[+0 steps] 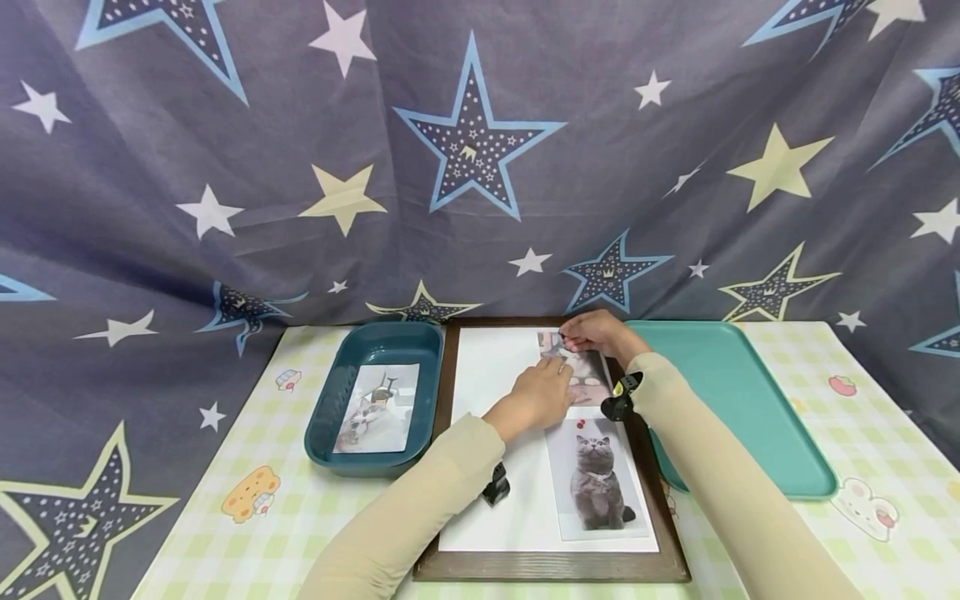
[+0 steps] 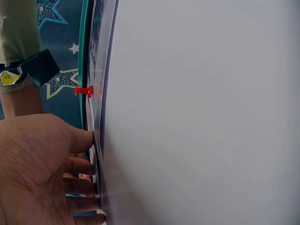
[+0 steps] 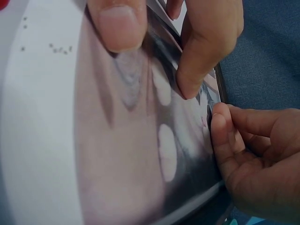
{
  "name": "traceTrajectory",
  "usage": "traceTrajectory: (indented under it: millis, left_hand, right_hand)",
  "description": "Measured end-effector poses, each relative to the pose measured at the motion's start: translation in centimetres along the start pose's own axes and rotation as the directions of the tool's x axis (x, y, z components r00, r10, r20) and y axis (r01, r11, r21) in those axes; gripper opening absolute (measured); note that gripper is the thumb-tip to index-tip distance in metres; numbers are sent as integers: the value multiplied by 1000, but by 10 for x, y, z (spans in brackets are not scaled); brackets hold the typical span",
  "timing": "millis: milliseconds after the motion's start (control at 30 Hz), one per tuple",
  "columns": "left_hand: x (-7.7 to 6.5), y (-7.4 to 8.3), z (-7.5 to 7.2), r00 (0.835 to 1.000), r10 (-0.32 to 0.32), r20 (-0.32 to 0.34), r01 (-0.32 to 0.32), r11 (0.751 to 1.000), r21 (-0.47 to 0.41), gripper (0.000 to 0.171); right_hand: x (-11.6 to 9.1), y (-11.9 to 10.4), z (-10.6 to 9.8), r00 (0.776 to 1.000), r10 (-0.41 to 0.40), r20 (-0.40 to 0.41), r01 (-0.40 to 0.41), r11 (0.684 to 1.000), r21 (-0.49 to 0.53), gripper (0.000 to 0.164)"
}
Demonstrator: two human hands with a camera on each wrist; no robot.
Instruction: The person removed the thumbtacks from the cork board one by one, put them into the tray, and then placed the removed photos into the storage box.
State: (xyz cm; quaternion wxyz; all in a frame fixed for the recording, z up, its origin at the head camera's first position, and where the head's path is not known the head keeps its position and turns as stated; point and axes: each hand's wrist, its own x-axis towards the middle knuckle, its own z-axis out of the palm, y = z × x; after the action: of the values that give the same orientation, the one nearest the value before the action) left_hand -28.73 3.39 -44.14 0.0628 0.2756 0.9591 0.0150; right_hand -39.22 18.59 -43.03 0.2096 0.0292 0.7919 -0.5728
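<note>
A framed white board [image 1: 487,500] lies with two cat photos on its right half. The upper photo [image 1: 588,392] shows a pale cat on pink; my left hand [image 1: 542,392] presses its face with spread fingers. At that photo's top edge my right hand [image 1: 596,332] pinches something tiny and dark, apparently a push pin, mostly covered by the fingertips. In the right wrist view the right hand [image 3: 262,159] is at the photo's edge, beside the left hand's fingers. The lower photo [image 1: 596,483], a grey cat sitting, carries a red push pin [image 1: 581,424] near its top.
Left of the board stands a dark teal bin [image 1: 318,433] with another cat photo [image 1: 377,408] in it. A light green tray [image 1: 720,383] lies to the right, partly behind the right forearm. A star-patterned curtain [image 1: 465,250] hangs behind the table.
</note>
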Motion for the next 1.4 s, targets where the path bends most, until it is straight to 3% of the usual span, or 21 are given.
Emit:
traceTrajectory:
  millis: [1000, 1400]
  left_hand:
    - [0, 2, -1, 1000, -1, -7, 1, 1000, 15, 49]
    - [0, 2, 0, 1000, 1, 0, -1, 1000, 26, 51]
  right_hand:
    - [4, -2, -1, 999, 39, 23, -39, 999, 4, 36]
    - [4, -2, -2, 999, 38, 21, -38, 999, -17, 24]
